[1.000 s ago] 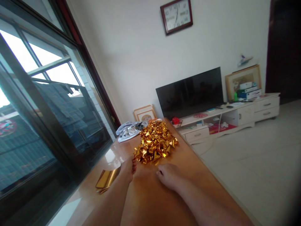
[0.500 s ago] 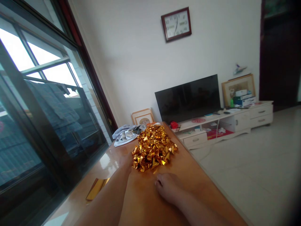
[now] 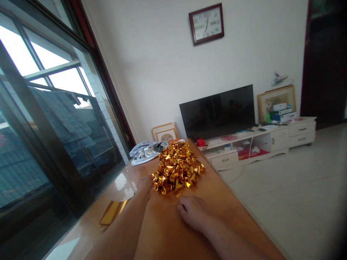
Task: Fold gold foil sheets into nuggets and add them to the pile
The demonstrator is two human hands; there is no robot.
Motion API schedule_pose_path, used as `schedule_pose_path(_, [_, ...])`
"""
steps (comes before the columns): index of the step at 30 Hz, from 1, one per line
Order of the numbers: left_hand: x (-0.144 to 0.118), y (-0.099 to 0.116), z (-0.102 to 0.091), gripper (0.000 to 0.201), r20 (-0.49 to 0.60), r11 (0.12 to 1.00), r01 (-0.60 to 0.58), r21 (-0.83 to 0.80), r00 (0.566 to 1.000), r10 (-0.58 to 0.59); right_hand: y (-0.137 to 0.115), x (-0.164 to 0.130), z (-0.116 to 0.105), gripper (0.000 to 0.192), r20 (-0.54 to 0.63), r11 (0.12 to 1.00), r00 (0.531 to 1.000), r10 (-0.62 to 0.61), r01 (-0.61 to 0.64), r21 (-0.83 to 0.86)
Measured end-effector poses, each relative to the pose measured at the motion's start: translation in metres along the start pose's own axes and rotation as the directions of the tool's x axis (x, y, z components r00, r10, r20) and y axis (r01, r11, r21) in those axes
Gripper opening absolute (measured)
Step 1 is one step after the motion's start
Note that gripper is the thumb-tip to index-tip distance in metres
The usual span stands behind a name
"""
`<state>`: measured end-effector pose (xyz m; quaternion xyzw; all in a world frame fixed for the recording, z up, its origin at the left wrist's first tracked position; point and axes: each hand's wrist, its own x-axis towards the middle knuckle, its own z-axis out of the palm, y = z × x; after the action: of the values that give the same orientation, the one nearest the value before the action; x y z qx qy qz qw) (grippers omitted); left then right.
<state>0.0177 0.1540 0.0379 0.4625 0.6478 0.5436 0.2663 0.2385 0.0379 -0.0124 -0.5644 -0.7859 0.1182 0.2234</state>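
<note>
A heap of shiny gold foil pieces (image 3: 177,168) lies on the brown table (image 3: 162,231). Against the heap's left edge is my left hand (image 3: 144,186), its fingers apart and touching or nearly touching the foil; no piece shows in its grip. In front of the heap, my right hand (image 3: 193,213) rests on the tabletop with the fingers curled into a loose fist and nothing visible in it. Flat gold strips or sheets (image 3: 112,213) lie left of my left forearm, which partly covers them.
Behind the heap's left side lies a bundle of grey and white cloth (image 3: 146,153). A framed picture (image 3: 164,133) leans at the wall. Right of the table stand a white cabinet (image 3: 225,160) and a television (image 3: 218,112). A glass door (image 3: 54,126) runs along the left.
The view has tilted slightly, so the clock sits higher. Both hands stay in nearly the same places, and the foil heap looks the same.
</note>
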Motion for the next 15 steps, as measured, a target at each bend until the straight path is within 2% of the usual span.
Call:
schedule_pose_path(4, [-0.021, -0.001, -0.025, 0.026, 0.026, 0.999, 0.006, -0.054, 1.0, -0.004, 0.002, 0.0, 0.002, 0.026, -0.019, 1.0, 1.0, -0.01, 0.01, -0.002])
schedule_pose_path(9, [-0.05, -0.006, -0.075, 0.042, 0.014, 0.996, 0.008, -0.09, 1.0, -0.007, 0.004, 0.001, 0.003, 0.026, -0.018, 1.0, 1.0, -0.011, 0.011, -0.017])
schedule_pose_path(11, [-0.058, -0.011, -0.096, 0.046, -0.022, 0.99, -0.016, -0.139, 1.0, 0.013, 0.004, 0.0, 0.002, 0.025, -0.016, 1.0, 1.0, -0.011, 0.011, -0.019])
schedule_pose_path(15, [-0.065, -0.029, -0.132, 0.045, -0.214, 0.977, -0.145, -0.154, 0.971, 0.11, 0.005, 0.0, 0.002, 0.024, -0.002, 1.0, 1.0, -0.014, 0.014, -0.015])
